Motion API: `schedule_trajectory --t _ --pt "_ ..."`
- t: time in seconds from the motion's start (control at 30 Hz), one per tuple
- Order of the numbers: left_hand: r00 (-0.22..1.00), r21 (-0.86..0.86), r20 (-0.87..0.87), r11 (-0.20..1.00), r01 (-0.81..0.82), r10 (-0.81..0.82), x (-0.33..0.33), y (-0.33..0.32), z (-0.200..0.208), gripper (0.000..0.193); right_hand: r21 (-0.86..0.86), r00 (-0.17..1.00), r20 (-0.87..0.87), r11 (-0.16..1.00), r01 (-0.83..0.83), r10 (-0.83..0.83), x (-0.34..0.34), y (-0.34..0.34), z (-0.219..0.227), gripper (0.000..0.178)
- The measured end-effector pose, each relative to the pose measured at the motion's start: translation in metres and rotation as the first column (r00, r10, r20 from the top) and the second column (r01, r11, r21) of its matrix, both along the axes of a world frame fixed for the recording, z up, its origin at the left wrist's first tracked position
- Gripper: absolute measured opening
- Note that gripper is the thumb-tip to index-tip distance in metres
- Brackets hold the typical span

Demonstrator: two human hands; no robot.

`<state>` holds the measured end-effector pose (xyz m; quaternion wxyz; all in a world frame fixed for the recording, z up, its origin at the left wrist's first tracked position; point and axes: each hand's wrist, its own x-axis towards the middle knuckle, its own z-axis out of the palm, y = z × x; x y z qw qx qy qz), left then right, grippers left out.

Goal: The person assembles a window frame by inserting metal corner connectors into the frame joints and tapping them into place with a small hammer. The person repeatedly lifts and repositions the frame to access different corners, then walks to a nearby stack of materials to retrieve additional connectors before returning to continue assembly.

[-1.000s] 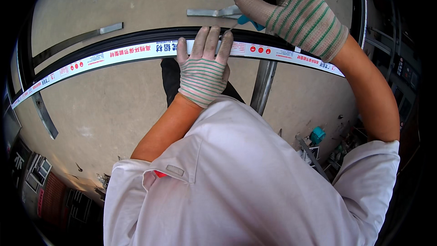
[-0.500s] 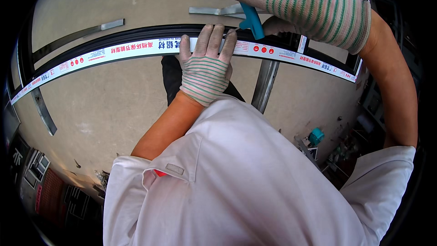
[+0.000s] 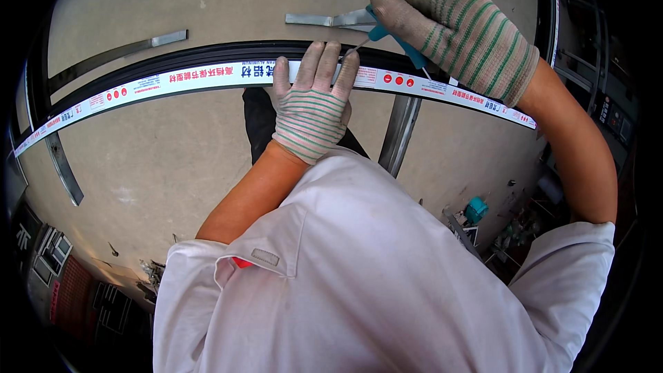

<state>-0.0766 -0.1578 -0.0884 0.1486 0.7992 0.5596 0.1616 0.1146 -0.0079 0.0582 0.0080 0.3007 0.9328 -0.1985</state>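
Note:
My left hand (image 3: 313, 100), in a striped knit glove, lies with its fingers stretched out over the near edge of a black metal frame (image 3: 200, 54). White protective film (image 3: 148, 83) with red and dark printing covers that edge. In my right hand (image 3: 466, 41), also gloved, I grip a teal T-handle hex key (image 3: 378, 32). Its thin shaft slants down-left to the frame beside my left fingertips, where the tip's seat cannot be made out. A short metal end sticks out at the handle's lower right.
Beneath the frame run metal support bars (image 3: 402, 131), (image 3: 65, 169). Loose metal strips (image 3: 170, 37), (image 3: 311, 20) show beyond its near edge. Concrete floor (image 3: 166, 145) lies below. A teal object (image 3: 476, 210) and clutter stand at lower right, with dark equipment (image 3: 615, 121) at far right.
My right hand has turned and moved slightly down, tilting the hex key's handle. Its shaft now shows more clearly. My left hand has stayed in place on the frame.

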Motion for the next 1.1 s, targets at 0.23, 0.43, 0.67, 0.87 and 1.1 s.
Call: schedule_trajectory --t 0.23,0.43,0.67,0.87,1.1 --pt "0.999 -0.004 -0.034 1.000 -0.008 0.008 0.000 -0.001 0.000 0.077 0.024 0.988 0.103 0.992 -0.121 0.118 -0.009 0.015 0.016 0.049" --pt "1.000 -0.007 -0.018 1.000 -0.004 0.004 0.000 -0.001 -0.001 0.077 0.253 0.870 0.245 0.838 -0.483 0.427 -0.018 0.024 0.028 0.031" --pt "1.000 0.008 0.003 1.000 0.001 -0.001 0.000 -0.001 -0.002 0.075 -0.274 0.893 0.286 0.864 0.423 -0.346 -0.032 0.015 0.011 0.044" --pt "0.999 0.026 0.040 0.999 -0.019 0.018 0.001 0.002 -0.004 0.075 -0.341 0.697 0.259 0.612 0.714 -0.669 -0.026 0.009 -0.019 0.074" --pt "1.000 0.021 0.021 1.000 -0.017 0.017 0.001 -0.001 -0.002 0.073 -0.243 0.920 0.166 0.889 0.387 -0.355 -0.031 0.008 0.003 0.035"
